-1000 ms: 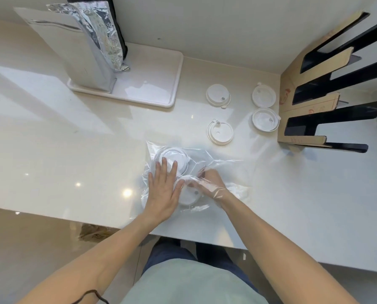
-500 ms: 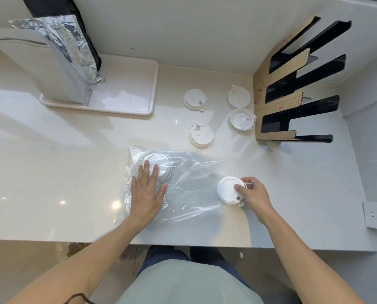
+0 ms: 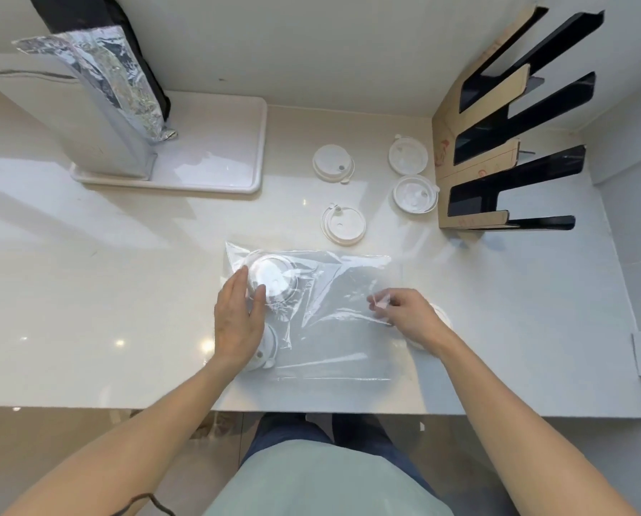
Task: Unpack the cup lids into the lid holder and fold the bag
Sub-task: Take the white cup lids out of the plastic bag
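One more lid out on the bench, and the right hand is back at the bag's mouth.

The clear bag lies flat near the bench's front edge, two lids left inside at its left end. The left hand, open and flat, pins them; the right hand pinches the film, the freed lid beneath it. Four lids wait beside the empty lid holder at the back right corner.

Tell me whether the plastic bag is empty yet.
Not empty. The bag lies spread flat on the counter, and at least two lids still show through it under the left hand.
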